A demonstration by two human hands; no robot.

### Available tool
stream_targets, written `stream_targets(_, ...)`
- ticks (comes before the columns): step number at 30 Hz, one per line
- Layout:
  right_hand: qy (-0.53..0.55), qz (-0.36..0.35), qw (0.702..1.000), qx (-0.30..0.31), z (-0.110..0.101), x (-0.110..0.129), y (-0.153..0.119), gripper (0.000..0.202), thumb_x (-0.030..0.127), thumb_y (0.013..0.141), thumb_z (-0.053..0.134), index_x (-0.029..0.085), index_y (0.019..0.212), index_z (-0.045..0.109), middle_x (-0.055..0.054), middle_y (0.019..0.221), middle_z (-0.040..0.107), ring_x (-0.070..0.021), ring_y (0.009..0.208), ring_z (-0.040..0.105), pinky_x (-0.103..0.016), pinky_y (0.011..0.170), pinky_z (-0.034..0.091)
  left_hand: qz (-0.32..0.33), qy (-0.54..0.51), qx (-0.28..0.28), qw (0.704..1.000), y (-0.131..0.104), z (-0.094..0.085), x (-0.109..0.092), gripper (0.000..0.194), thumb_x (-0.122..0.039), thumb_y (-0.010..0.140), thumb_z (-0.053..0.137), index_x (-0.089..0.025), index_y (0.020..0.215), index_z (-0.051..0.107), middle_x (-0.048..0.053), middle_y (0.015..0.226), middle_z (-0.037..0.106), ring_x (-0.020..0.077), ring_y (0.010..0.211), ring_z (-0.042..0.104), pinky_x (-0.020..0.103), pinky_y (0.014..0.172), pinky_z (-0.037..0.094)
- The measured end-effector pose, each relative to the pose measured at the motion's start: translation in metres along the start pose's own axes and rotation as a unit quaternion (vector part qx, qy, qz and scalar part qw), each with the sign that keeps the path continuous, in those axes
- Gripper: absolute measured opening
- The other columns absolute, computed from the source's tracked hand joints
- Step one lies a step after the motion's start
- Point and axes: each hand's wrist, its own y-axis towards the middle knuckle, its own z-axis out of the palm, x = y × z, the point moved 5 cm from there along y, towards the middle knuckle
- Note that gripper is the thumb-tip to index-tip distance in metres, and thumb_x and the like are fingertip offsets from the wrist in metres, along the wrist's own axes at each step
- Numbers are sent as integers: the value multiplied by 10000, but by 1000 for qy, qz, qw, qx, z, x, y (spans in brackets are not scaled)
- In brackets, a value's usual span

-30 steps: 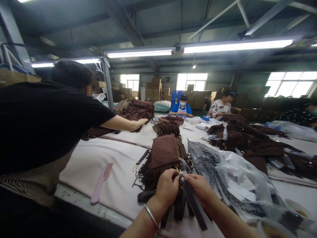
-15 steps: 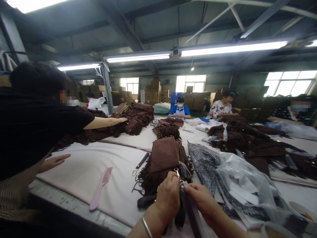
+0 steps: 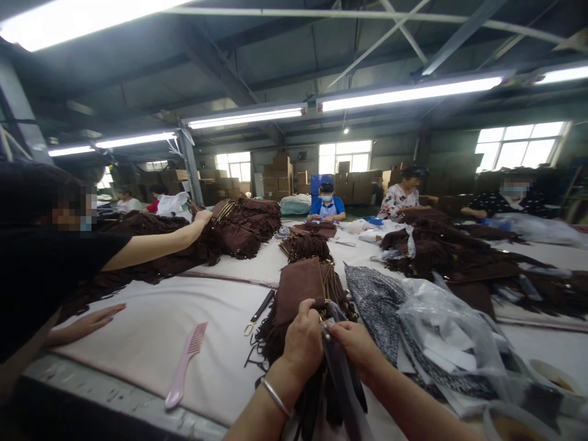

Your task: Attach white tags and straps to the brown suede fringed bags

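Note:
Brown fringed bags lie stacked on the table in front of me. My left hand, with a silver bangle at its wrist, is closed at the near edge of the top bag, around the metal fitting of a strap. Pinched in the fingers of my right hand is the dark strap, close beside my left fingers. The strap hangs down toward me. Just what sits between my left fingertips is hidden. A short dark strap with a gold buckle lies left of the bags.
A pink comb lies on the white table. Grey patterned cloth and a clear plastic bag are at the right. A person in black leans in from the left. Brown bags are piled farther back; other people sit beyond.
My hands have moved slightly up and to the left, still at the strap. The person at the left has drawn the reaching hand back from the bag pile. The view has shifted a little.

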Motion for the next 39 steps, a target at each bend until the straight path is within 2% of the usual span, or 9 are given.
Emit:
stream_targets(4, -6, 0, 1000, 6, 3, 6, 2, 306, 437, 642, 739, 153, 637, 625, 45, 427, 529, -86, 366, 445, -207, 372, 305, 18, 2, 5, 1000, 5, -4, 2, 121, -176, 889, 443, -166, 965, 537, 162, 1270, 541, 247, 993, 666, 396, 863, 557)
stream_targets(9, 17, -22, 999, 37, 12, 17, -2, 311, 314, 622, 737, 166, 888, 673, 21, 621, 650, -124, 535, 577, -217, 495, 419, 34, -34, -20, 999, -4, -10, 5, 147, -100, 854, 435, -185, 936, 522, 134, 1185, 568, 225, 1019, 639, 377, 881, 547)
stream_targets(13, 64, 9, 989, 133, 25, 19, -5, 441, 235, 625, 699, 186, 1059, 637, 38, 643, 628, -110, 485, 535, -212, 452, 376, 38, -56, -33, 997, -11, -15, 5, 172, -66, 832, 432, -194, 905, 521, 130, 1201, 554, 221, 1048, 622, 379, 894, 540)
stream_targets(16, 119, 29, 972, 200, 29, 19, -5, 414, 213, 627, 710, 182, 1033, 633, 42, 648, 607, -112, 519, 555, -218, 498, 414, 40, -65, -28, 997, -12, -17, 4, 160, -74, 838, 434, -196, 891, 523, 124, 1178, 560, 218, 1047, 618, 378, 905, 534)
stream_targets(19, 141, 33, 966, 216, 26, 15, -1, 370, 205, 617, 740, 178, 972, 639, 40, 643, 607, -125, 587, 599, -238, 595, 469, 39, -68, -17, 997, -11, -20, 2, 144, -93, 855, 430, -196, 887, 525, 122, 1176, 561, 216, 1047, 620, 373, 913, 530)
stream_targets(24, 85, 17, 980, 178, 17, 8, 4, 344, 317, 655, 766, 165, 940, 650, 21, 655, 627, -106, 536, 576, -217, 524, 433, 36, -51, 8, 998, -7, -20, 3, 147, -101, 861, 423, -183, 914, 534, 137, 1205, 551, 224, 1061, 624, 371, 923, 524)
stream_targets(31, -48, -28, 995, 79, 4, 15, 14, 332, 471, 656, 726, 160, 692, 614, 101, 391, 387, -50, 345, 289, -206, 377, 191, 43, -17, 30, 998, 8, -12, 7, 144, -122, 861, 437, -177, 932, 549, 138, 1253, 533, 221, 1021, 627, 355, 881, 520)
stream_targets(36, -92, -79, 992, 27, -4, 21, 21, 264, 403, 624, 717, 160, 590, 620, 66, 446, 479, -74, 424, 386, -223, 429, 257, 3, -52, -24, 998, 2, -12, 11, 147, -116, 869, 431, -198, 799, 532, 73, 954, 590, 190, 888, 595, 311, 822, 475)
stream_targets(39, -109, -94, 990, 15, -5, 22, 20, 280, 425, 651, 676, 169, 565, 602, 67, 435, 469, -83, 413, 390, -230, 427, 262, -46, -95, -47, 993, -18, -14, 14, 178, -256, 928, 438, -204, 789, 537, 41, 815, 584, 187, 786, 567, 309, 751, 436)
